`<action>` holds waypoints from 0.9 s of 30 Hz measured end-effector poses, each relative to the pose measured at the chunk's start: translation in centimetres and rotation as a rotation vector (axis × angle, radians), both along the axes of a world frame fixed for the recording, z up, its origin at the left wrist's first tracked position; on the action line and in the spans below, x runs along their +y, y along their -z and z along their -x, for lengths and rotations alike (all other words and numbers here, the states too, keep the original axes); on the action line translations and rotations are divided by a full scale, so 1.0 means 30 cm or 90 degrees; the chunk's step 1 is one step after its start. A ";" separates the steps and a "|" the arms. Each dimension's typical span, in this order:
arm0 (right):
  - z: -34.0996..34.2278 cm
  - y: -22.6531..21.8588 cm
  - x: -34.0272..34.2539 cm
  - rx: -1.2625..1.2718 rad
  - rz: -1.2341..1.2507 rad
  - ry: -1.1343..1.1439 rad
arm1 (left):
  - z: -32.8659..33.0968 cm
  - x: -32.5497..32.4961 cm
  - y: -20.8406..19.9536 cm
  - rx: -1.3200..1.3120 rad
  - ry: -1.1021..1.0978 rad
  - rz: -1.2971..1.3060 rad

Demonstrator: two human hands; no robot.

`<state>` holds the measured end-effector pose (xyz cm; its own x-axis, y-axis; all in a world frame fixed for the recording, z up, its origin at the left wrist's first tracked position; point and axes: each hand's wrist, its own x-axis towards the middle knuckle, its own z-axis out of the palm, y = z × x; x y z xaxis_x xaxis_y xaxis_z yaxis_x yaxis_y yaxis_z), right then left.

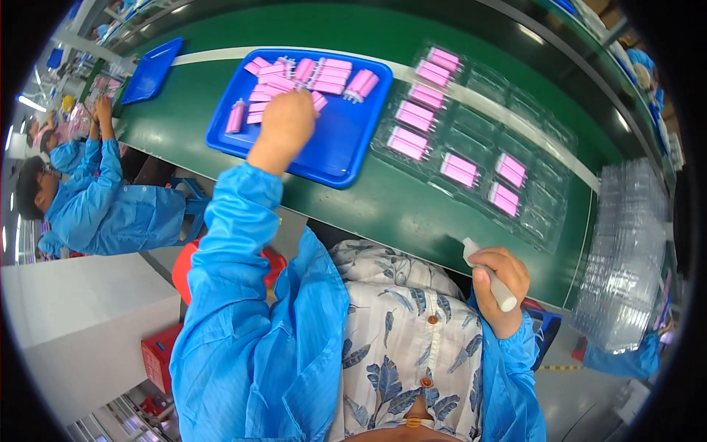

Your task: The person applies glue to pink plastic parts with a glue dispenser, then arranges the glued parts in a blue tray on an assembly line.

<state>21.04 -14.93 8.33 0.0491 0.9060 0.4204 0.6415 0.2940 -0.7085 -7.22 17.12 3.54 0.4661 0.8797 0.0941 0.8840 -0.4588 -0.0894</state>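
My left hand [289,121] reaches into a blue tray [335,173], its fingers curled down among pink-wrapped blocks [335,74] with pale fittings at their ends. The fingertips are hidden, so whether it grips one of the blocks cannot be seen. Close to the table's front edge, my right hand [504,283] is closed around a pale grey, pen-like tool [495,283] with a narrower white tip, which points up and left. Right of the blue tray lies a clear plastic blister tray [471,129]. Several pink blocks [460,169] sit in its pockets; other pockets hold none.
A tall stack of clear plastic trays [622,250] stands at the right end of the green table [353,228]. Another blue tray [152,70] is tilted at the far left. Co-workers in blue smocks [118,210] sit beyond it. A red crate [160,357] is below left.
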 end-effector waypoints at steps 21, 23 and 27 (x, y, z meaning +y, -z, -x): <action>-0.035 0.001 0.110 0.123 -0.011 0.011 | -0.415 -0.562 0.105 -0.636 0.378 0.331; -0.027 0.010 0.119 0.133 -0.017 0.000 | -0.417 -0.562 0.107 -0.648 0.376 0.342; -0.020 0.027 0.136 0.095 -0.036 -0.018 | -0.409 -0.564 0.110 -0.649 0.379 0.339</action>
<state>21.63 -10.84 7.53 0.0899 0.8830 0.4607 0.5213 0.3525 -0.7772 5.06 0.20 0.23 0.7225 0.6013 0.3414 0.0938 -0.5744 0.8132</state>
